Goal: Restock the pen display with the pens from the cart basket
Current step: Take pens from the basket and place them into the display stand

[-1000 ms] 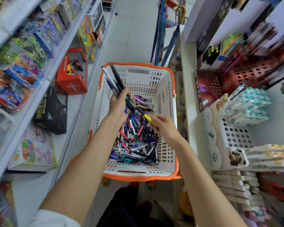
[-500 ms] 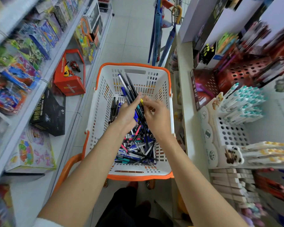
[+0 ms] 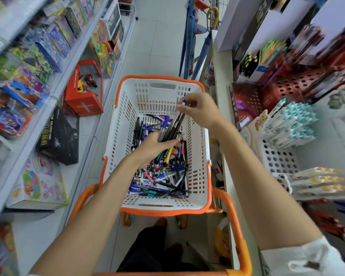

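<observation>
A white cart basket with an orange rim [image 3: 205, 148] stands in the aisle below me, its bottom covered by a heap of loose pens [image 3: 161, 176]. My left hand [image 3: 153, 146] grips a bundle of dark pens [image 3: 170, 129] above the heap, their tips pointing up and right. My right hand [image 3: 200, 110] pinches the top end of one pen of that bundle, near the basket's far right corner. The pen display [image 3: 281, 154], a white perforated rack, stands on the right shelf and carries teal-capped pens [image 3: 293, 122] and yellow-tipped pens [image 3: 319, 180].
Toy boxes fill the left shelves, with a red case [image 3: 84, 90] and a black box [image 3: 58, 138] low down. Folded umbrellas [image 3: 189, 42] hang ahead. An orange cart handle [image 3: 235, 226] curves at the near right. Red perforated holders [image 3: 287, 90] sit behind the display.
My left hand has dropped lower with the bundle and tilted it to the right. My right hand has come off the heap, moved up and right, and now pinches a pen's top end.
</observation>
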The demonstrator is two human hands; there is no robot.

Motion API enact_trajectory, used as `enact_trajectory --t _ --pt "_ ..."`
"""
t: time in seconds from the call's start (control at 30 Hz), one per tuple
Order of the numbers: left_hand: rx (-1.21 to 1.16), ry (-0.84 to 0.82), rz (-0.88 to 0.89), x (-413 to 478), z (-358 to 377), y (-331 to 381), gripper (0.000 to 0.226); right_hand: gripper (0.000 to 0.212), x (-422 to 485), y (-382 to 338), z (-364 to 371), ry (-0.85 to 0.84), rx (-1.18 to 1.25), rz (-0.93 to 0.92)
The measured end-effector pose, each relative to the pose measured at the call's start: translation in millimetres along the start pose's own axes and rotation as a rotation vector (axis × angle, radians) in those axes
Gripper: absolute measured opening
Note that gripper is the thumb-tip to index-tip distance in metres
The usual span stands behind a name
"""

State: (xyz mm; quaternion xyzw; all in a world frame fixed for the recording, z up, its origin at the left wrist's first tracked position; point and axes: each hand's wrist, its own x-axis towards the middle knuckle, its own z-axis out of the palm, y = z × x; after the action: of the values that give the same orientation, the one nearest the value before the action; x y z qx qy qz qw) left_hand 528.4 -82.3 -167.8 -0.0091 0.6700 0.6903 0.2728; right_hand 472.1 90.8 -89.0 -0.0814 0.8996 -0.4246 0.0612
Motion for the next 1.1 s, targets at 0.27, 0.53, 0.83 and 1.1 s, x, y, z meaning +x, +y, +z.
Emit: enact_trajectory --t 0.27,0.53,0.83,1.1 --pt "-0.354 0.067 -0.069 0.4 -13.7 -2.1 0.041 0.004 4.0 -12.1 -16.3 0.424 0.628 0.060" --pt "-0.795 0.307 -0.073 28.7 -0.3 10.5 0.030 0.019 -48.0 21.2 69.3 0.250 0.040 -0.014" --pt "-0.634 0.383 0.002 38.6 59.7 41.0 0.006 0.031 -55.2 -17.4 69.5 0.640 1.348 0.671" --pt "-0.304 0.102 0.115 23.2 108.3 79.5 0.011 0.047 -65.5 -13.1 12.3 0.745 1.290 0.546"
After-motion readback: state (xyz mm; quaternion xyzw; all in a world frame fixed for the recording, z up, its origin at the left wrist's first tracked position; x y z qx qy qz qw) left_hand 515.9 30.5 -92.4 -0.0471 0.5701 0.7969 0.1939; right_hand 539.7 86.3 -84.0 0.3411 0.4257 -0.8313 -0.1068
